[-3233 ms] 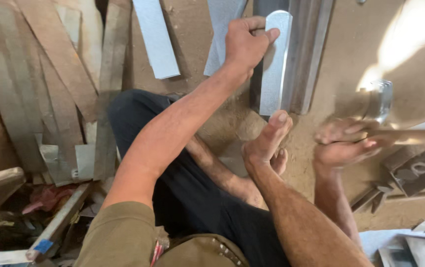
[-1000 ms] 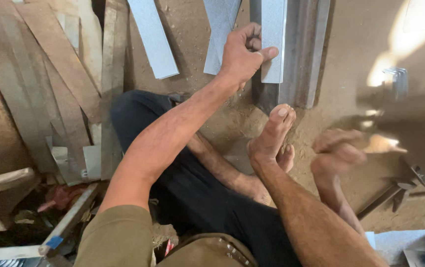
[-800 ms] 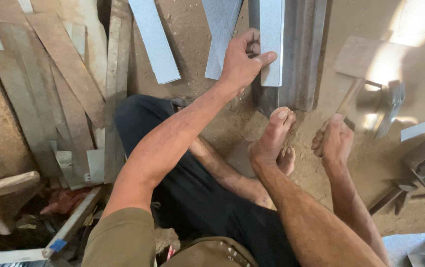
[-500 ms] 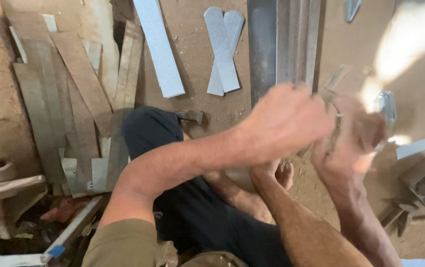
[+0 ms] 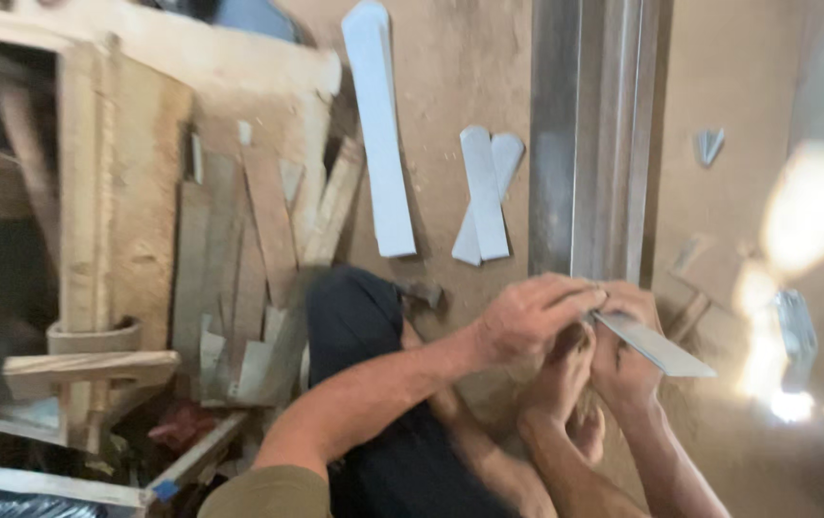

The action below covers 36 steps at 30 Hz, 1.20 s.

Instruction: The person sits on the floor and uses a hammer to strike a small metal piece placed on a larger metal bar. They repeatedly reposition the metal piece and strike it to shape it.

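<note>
I sit on a dusty floor, and both hands meet just above my bare foot (image 5: 565, 388). My left hand (image 5: 532, 317) and my right hand (image 5: 626, 357) both grip one end of a flat grey metal strip (image 5: 663, 349). The strip sticks out to the right, tilted slightly down. The gripped end is hidden under my fingers. My dark trouser leg (image 5: 359, 331) lies bent to the left of the hands.
Long grey metal channels (image 5: 589, 134) run up the floor just beyond my hands. Two crossed rounded strips (image 5: 485, 197) and one long strip (image 5: 378, 125) lie to their left. Wooden slats and frames (image 5: 239, 240) are piled at the left. A hammer-like tool (image 5: 796, 331) lies at the right in glare.
My left hand has drawn the metal strip off the channels toward my foot. My right hand has come in from the right and joined it on the strip. The view has shifted upward.
</note>
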{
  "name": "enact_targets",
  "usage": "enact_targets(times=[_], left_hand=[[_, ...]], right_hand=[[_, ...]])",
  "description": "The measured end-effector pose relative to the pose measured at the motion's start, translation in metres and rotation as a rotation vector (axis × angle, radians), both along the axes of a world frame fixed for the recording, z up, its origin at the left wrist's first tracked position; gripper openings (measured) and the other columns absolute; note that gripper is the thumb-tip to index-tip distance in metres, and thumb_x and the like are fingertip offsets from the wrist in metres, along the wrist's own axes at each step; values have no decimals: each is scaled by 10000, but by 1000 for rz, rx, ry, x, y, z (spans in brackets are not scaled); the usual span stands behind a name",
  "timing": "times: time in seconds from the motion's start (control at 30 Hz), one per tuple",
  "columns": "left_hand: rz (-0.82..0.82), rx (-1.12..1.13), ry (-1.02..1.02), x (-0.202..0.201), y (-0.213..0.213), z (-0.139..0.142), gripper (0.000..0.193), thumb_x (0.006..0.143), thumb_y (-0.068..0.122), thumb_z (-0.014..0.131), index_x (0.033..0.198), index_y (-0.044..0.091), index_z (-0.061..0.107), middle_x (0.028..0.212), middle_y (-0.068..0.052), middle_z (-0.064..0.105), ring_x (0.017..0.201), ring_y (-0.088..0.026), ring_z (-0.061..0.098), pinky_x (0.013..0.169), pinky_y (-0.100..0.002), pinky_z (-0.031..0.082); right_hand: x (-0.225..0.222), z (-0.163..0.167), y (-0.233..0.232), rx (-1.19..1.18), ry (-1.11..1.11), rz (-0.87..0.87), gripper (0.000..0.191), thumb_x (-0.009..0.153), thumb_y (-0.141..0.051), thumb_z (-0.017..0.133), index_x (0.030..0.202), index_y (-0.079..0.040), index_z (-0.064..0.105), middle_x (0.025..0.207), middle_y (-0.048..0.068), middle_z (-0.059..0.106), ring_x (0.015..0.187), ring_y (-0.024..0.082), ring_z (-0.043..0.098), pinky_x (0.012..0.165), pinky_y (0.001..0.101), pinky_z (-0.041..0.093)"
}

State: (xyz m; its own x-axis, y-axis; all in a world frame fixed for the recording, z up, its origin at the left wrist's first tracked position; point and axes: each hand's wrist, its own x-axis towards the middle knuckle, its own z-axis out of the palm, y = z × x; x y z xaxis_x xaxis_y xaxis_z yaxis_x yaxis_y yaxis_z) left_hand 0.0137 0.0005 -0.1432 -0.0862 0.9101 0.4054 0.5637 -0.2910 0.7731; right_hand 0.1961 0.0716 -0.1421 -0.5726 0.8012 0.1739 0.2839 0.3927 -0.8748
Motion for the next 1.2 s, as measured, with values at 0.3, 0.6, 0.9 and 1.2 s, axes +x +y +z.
enact_targets(times=[0.3,0.6,0.9,1.2], left_hand=[[123,-298,-188,7,14,-9,373,945,52,684,1313,12,641,1067,-195,731,989,-319,737,844,-385,608],[640,-788,-513,-39,45,-64,373,731,137,874,1022,-7,691,899,-167,750,883,-308,746,766,-423,586],[278,-527,-1067,-18,45,-119,279,808,-34,789,1026,52,639,740,15,653,660,-61,600,594,-273,517],[284,-610,-1062,-15,48,-95,230,827,-65,765,1000,33,649,738,28,692,641,-29,609,611,-221,490]], right_hand=[[-2,-14,37,-86,-258,-118,228,951,-66,635,1167,-17,583,1138,141,628,1008,246,635,858,350,499],[-32,-126,-47,-897,-299,-457,116,1012,-162,598,1079,-89,537,920,73,559,771,183,527,653,329,422],[122,-53,15,-1088,-264,-692,145,1073,-259,560,990,-162,491,702,4,490,534,120,419,448,309,345],[99,-5,-59,-346,-525,-306,200,1047,-232,555,968,-50,583,660,35,601,552,109,563,480,287,455]])
